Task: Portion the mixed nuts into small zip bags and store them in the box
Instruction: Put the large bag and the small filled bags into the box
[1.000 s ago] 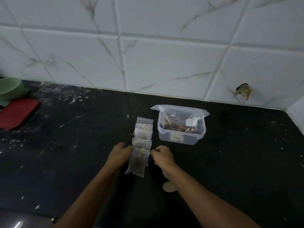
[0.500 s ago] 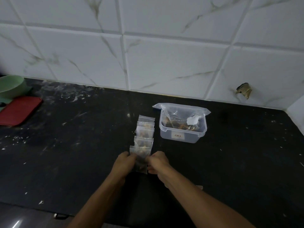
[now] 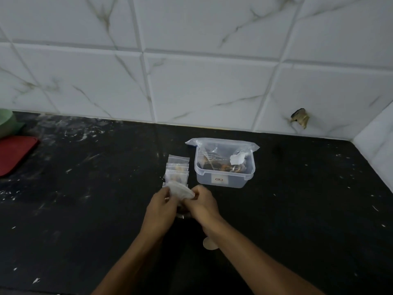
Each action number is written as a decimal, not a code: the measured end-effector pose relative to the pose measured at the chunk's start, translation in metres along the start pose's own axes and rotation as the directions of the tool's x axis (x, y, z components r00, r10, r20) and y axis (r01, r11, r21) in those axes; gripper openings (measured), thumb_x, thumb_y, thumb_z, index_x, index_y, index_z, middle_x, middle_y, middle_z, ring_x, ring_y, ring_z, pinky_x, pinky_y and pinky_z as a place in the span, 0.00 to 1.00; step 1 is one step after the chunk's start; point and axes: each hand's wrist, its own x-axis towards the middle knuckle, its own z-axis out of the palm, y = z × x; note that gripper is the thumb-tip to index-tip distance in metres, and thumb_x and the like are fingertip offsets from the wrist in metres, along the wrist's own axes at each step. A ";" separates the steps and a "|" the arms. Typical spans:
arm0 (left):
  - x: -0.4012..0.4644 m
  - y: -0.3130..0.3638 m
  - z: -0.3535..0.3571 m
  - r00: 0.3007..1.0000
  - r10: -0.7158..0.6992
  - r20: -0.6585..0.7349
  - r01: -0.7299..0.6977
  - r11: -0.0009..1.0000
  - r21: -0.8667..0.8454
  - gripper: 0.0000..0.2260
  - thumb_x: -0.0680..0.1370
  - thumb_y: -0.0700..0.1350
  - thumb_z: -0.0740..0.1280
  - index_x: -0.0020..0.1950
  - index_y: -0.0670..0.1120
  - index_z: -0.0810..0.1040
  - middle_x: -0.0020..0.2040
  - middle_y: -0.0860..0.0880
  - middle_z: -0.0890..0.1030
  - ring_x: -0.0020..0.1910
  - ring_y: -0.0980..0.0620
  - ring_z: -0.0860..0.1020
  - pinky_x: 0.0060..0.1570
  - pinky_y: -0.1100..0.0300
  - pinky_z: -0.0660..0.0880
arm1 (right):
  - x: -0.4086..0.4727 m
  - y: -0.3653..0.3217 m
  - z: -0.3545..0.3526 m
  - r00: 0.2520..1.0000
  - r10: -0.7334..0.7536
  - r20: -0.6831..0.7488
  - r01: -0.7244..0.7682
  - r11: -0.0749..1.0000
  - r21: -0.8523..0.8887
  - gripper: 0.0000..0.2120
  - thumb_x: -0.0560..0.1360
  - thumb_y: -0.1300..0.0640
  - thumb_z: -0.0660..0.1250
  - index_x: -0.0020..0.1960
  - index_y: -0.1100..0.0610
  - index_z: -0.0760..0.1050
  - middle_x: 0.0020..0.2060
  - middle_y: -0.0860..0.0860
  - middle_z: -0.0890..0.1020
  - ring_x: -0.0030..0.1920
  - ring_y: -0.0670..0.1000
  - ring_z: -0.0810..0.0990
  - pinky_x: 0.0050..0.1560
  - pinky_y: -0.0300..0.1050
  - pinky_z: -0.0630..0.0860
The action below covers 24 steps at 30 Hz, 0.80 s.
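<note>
A small clear zip bag point(image 3: 180, 190) with nuts is pinched between both hands, its top bent over toward the box. My left hand point(image 3: 161, 206) grips its left side, my right hand point(image 3: 203, 203) its right side. Just behind them a short row of filled small zip bags point(image 3: 177, 168) lies on the black counter. To the right stands a clear plastic box point(image 3: 223, 180) with a large bag of mixed nuts point(image 3: 221, 160) inside it. The lower part of the held bag is hidden by my fingers.
The black counter point(image 3: 85, 209) is speckled with white flecks. A red lid point(image 3: 14, 154) and a green bowl point(image 3: 5, 122) sit at the far left edge. A white tiled wall point(image 3: 202, 81) runs behind, with a side wall at the right. A pale round spot point(image 3: 209, 243) shows beside my right forearm.
Both hands have closed in together on the nearest small bag, and its top now curls over between my fingers. The row of bags and the box have not moved.
</note>
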 end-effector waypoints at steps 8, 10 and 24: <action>0.041 0.080 0.033 0.940 0.288 0.181 -0.281 0.958 -0.065 0.10 0.81 0.39 0.58 0.55 0.45 0.78 0.48 0.46 0.83 0.48 0.50 0.83 0.45 0.58 0.81 | -0.002 -0.063 -0.091 0.952 -0.255 -0.169 0.207 0.944 -0.258 0.08 0.78 0.54 0.63 0.52 0.54 0.79 0.44 0.53 0.83 0.46 0.52 0.83 0.53 0.55 0.80; 0.056 0.098 0.047 0.925 0.316 0.212 -0.309 0.949 -0.067 0.12 0.80 0.39 0.57 0.56 0.45 0.79 0.49 0.45 0.83 0.48 0.48 0.82 0.50 0.51 0.81 | 0.005 -0.074 -0.113 0.934 -0.263 -0.240 0.191 0.939 -0.286 0.08 0.77 0.55 0.63 0.49 0.55 0.80 0.41 0.53 0.84 0.43 0.54 0.84 0.50 0.56 0.81; 0.140 0.097 0.121 0.909 -0.063 0.413 -0.099 0.928 0.359 0.08 0.81 0.40 0.59 0.45 0.41 0.75 0.42 0.44 0.77 0.40 0.50 0.75 0.45 0.56 0.74 | 0.074 -0.030 -0.150 0.905 -0.228 -0.359 -0.088 0.725 -0.683 0.10 0.79 0.54 0.60 0.41 0.56 0.73 0.33 0.50 0.75 0.36 0.52 0.77 0.36 0.43 0.72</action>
